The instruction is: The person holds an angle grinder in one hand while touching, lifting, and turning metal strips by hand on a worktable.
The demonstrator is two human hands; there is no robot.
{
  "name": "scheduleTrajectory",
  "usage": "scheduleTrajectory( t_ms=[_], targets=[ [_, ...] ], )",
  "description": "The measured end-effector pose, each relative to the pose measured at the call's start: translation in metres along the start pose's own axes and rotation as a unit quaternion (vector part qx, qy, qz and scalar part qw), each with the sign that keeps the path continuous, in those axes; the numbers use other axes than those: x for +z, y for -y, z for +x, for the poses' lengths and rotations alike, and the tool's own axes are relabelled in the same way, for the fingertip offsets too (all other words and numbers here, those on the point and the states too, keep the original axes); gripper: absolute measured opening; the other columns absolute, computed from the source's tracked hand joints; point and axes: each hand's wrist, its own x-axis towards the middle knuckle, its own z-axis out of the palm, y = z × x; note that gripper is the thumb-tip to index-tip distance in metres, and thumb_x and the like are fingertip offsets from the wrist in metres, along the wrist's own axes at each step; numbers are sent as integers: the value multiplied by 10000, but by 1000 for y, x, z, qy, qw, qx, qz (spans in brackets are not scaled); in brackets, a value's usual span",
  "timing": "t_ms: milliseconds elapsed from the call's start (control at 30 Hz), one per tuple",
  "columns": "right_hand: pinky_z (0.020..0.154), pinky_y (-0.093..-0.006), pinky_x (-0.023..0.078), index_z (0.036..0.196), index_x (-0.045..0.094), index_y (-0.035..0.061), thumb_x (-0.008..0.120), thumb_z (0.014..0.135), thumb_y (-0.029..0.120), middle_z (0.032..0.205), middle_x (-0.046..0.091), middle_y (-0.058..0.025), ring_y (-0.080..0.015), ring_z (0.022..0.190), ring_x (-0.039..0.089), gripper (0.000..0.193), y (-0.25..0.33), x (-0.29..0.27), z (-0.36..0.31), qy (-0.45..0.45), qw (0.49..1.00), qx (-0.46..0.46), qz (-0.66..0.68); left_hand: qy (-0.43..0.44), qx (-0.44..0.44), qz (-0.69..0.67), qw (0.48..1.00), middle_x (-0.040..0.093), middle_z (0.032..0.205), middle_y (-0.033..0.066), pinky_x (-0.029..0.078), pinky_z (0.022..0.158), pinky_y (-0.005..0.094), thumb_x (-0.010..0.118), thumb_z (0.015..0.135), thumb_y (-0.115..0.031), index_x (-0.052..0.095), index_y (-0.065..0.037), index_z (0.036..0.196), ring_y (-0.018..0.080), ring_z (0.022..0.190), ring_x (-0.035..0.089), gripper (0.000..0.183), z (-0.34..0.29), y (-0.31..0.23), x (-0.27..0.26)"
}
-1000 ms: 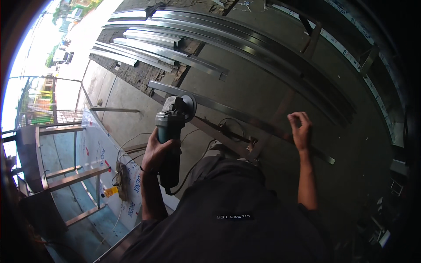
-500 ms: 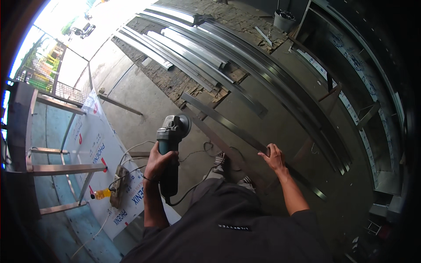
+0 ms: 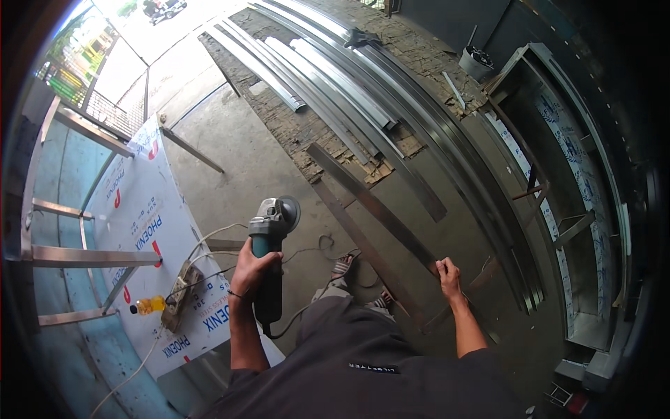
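My left hand [image 3: 252, 269] is wrapped round the body of an angle grinder [image 3: 269, 290], held upright with its disc [image 3: 290, 213] at the top right. A cord leaves the grinder's lower end. On the other side, my right hand [image 3: 449, 276] is closed on a long flat metal bar [image 3: 377, 206], near its close end. That bar slants away toward the far left, apart from the grinder. Below it, a brown metal strip [image 3: 363, 248] lies on the floor by my sandalled feet [image 3: 342, 267].
Long shiny metal profiles [image 3: 335, 77] lie beyond, partly over rough boards [image 3: 279, 133]. At left, a metal frame [image 3: 98, 256] stands by a film-covered sheet [image 3: 132, 230] bearing a power strip [image 3: 180, 297] and a yellow bottle [image 3: 148, 305]. A cabinet-like metal frame [image 3: 583, 230] stands right; a bucket [image 3: 476, 63] is behind.
The view has shifted. My right hand has turned and closed more tightly round the bar, whose shiny near end no longer shows clearly. The grinder stays in my left hand.
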Motion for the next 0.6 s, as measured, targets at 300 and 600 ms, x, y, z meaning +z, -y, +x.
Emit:
scheduleTrajectory(
  t_ms=[300, 600],
  targets=[
    [690, -303, 422, 857, 604, 67, 650, 1085, 311, 798, 567, 44, -73, 764, 489, 338, -29, -15, 40, 203, 948, 173, 175, 6, -3, -5, 1000, 676, 908, 108, 609, 644, 352, 845, 819, -127, 534, 21, 1263, 198, 709, 704, 562, 4, 5, -5],
    [532, -201, 299, 911, 695, 130, 756, 1024, 218, 731, 560, 114, 3, 588, 435, 155, -58, -26, 71, 339, 793, 367, 348, -10, -9, -12, 1000, 674, 889, 104, 615, 637, 366, 834, 834, -133, 538, 8, 1245, 199, 699, 703, 525, -5, 8, -11]
  ],
)
